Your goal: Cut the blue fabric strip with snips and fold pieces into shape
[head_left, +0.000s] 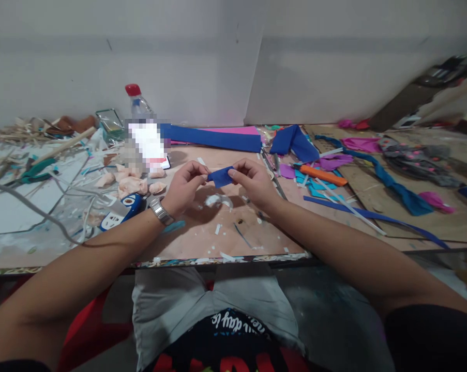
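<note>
A small piece of blue fabric (222,177) is stretched between my two hands, just above the table (202,232). My left hand (186,186), with a metal watch (161,211) at the wrist, pinches its left end. At the other end, my right hand (252,181) has thumb and fingers closed on the fabric. Below the hands lies a small whitish, glossy scrap (218,200) that I cannot make out clearly. Behind them runs a long blue strip (217,138) along the back of the table.
On the left are a lit phone (150,144), a bottle (140,106), a blue-and-white power strip (120,212) with cables, green-handled pliers (37,170) and wood sticks. An orange utility knife (322,174), folded blue fabric (293,143) and a narrow blue strip (373,214) lie to the right.
</note>
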The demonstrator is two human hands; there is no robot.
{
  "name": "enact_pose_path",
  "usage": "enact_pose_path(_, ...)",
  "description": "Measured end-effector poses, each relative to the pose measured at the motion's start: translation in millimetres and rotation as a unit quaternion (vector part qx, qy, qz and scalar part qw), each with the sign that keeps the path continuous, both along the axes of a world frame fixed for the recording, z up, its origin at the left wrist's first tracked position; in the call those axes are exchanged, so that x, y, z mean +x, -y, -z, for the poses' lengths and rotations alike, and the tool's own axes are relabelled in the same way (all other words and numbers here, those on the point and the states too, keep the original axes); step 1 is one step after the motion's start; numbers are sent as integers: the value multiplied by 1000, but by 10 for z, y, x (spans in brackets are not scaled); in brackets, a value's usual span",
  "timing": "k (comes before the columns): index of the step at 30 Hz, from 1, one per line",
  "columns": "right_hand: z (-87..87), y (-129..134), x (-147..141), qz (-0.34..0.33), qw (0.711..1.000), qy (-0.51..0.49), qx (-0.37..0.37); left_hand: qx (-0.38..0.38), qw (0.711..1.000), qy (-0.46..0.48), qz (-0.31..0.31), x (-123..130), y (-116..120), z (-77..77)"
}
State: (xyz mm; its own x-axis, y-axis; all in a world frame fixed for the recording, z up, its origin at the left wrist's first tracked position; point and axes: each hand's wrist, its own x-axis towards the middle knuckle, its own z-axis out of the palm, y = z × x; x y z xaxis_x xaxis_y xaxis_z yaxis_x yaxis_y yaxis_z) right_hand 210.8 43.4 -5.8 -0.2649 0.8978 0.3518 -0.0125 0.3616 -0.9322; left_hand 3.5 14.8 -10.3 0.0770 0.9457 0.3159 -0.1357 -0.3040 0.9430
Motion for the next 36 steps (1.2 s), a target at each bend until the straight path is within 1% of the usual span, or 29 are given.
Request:
enact_pose_path(3,6,-15,3,14,1000,-10,-2,24,999,-35,-18,-10,12,-28)
enact_pose_path(5,15,-18,-5,21,1000,-22,2,39,995,-75,-47,-3,30,-40)
enact_pose_path(7,21,-16,-15,24,999,-25,8,37,991,-102,-72,13,50,-34)
enact_pose_path(10,22,-2,-22,15,1000,-14,16,20,990,-108,-83,38,71,3)
enact_pose_path(11,20,7,-21,11,1000,-7,19,28,989,-117,-91,41,75,14)
enact_pose_path(13,17,33,-18,4,999,16,34,75,980,-158,-98,37,82,24)
enact_pose_path(16,11,85,-13,0,996,58,61,150,962,-219,-61,24,99,4)
enact_pose_path(18,6,118,-15,2,994,80,79,163,959,-230,-38,23,114,-17)
enact_pose_path(21,-2,149,-27,9,991,86,100,162,957,-236,-45,33,129,-29)
enact_pose_path(23,-9,155,-36,13,993,60,100,155,957,-239,-51,39,132,-21)
enact_pose_path(26,-23,154,-38,11,993,44,106,141,960,-242,-31,40,130,4)
enact_pose_path(30,-32,156,-20,18,985,99,142,146,966,-214,17,34,129,23)
enact_pose_path(33,-23,156,-12,12,976,127,176,128,971,-200,16,38,127,22)
enact_pose_path(36,-14,146,-11,3,971,134,197,101,976,-191,23,46,121,27)
